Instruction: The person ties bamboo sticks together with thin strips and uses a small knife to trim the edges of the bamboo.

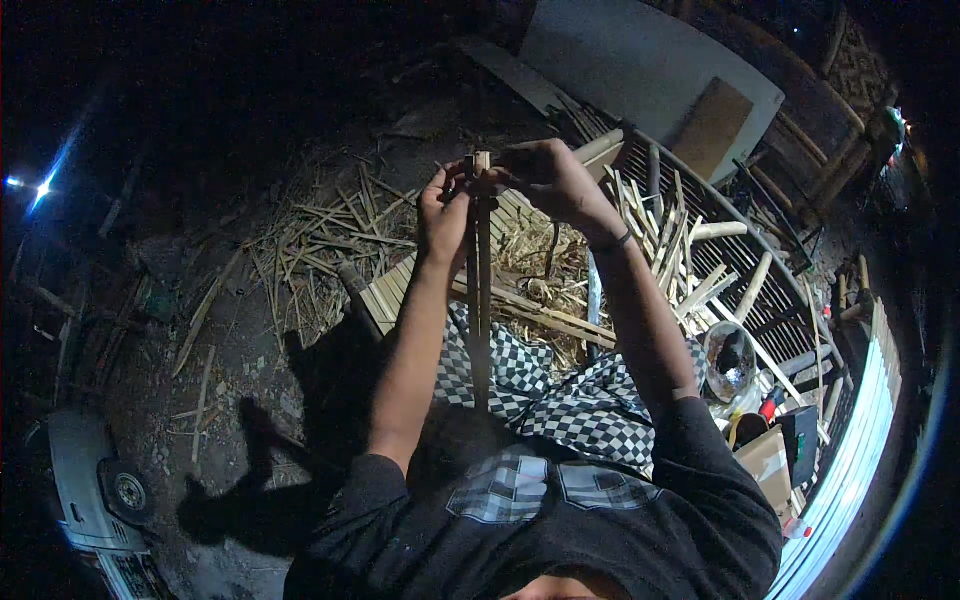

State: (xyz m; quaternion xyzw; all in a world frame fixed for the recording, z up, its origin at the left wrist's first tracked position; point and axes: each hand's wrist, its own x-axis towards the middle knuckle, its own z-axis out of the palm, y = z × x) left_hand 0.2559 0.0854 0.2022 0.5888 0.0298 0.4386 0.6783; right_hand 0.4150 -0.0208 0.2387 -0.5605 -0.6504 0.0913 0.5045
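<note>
In the gloom, it looks like a makeshift workshop, with wooden strips (335,237) littering earthen ground (250,372).

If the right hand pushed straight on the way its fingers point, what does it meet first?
The right hand points leftward, so first the long strips standing at its fingertips, near their top end. Just past them is probably the left hand, though depth is unclear.

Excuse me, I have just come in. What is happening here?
A person in checked trousers is holding a long narrow piece near its top end, with the left hand and right hand close together. Whether it is one piece or two is unclear. Loose strips lie on the ground to the left, and pale shavings lie beyond the knees.
</note>
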